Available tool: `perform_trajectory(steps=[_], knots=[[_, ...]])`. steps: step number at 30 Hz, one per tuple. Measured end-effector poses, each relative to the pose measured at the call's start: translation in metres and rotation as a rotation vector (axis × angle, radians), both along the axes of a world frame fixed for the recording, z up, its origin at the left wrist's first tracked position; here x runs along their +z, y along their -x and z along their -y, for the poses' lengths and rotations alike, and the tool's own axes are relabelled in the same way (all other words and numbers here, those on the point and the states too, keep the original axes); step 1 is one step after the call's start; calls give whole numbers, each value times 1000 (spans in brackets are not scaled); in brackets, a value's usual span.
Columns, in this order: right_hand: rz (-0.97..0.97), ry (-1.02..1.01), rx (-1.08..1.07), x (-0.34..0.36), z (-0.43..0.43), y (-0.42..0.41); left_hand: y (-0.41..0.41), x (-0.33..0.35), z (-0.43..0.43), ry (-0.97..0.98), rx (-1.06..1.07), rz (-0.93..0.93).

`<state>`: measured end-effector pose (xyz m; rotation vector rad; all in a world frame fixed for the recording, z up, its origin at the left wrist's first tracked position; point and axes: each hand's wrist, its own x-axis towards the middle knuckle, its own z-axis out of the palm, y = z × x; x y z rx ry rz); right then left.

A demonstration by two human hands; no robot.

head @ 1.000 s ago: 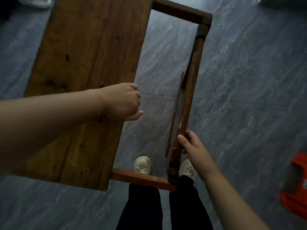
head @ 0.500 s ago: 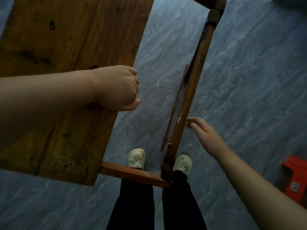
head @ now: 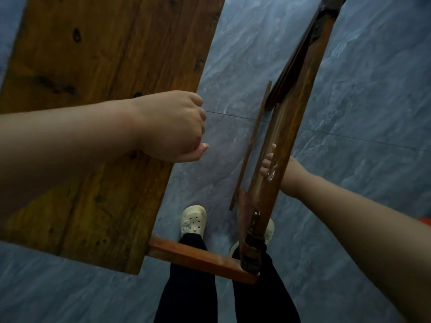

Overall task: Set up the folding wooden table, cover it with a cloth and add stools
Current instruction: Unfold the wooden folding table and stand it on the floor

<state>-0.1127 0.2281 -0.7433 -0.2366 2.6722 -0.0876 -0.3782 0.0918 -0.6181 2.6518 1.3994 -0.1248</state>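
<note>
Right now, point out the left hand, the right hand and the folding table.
left hand [head: 172, 127]: head view, back of the hand.
right hand [head: 291, 174]: head view, outer edge near the wrist.
folding table [head: 112, 54]: head view, bare face of its board.

**Q:** Entry one. Where are you standing?

**A:** Indoors, most likely a room in a home. Beneath the folding wooden table [head: 105, 66] you have grey marbled floor tiles [head: 361, 94], slightly glossy. One thin grout line [head: 349, 138] crosses under the table's open frame.

**Q:** Any evidence besides the flooring?

**A:** Your footwear. You wear cream perforated clogs [head: 193, 221], a slip-on type, and they show between the table's plank and its side rail. The table's planks are knotted and worn. An orange-red sliver [head: 425, 221] shows right of the table, too little of it to identify.
</note>
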Motion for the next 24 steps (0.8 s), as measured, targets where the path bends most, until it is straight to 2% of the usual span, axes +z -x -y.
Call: perform_trajectory(steps=[2,4,6,9,10,12,14,17,19,20,24], knots=[[-29,32,8,3,-2,2,-3,1,-2,-2,7,7],[61,77,-9,10,-3,4,-6,3,-4,0,8,20],[153,26,-60,16,-3,4,-9,5,-5,3,14,22],[75,136,-231,6,-14,-5,-13,6,-3,17,25,-7],[130,107,-203,11,-14,-2,-13,7,-2,21,32,-15],[214,-56,41,18,-18,1,-14,10,2,23,50,-28],[370,-178,159,14,-20,-4,-15,12,6,19,73,-22],[413,-198,178,10,-19,-9,-20,14,13,27,98,-16],[338,-210,212,7,-17,-18,-24,13,17,5,102,0],[329,-157,191,7,-16,-20,-26,12,17,2,101,6],[345,-179,204,-2,-8,-31,-30,13,18,-1,78,-3]])
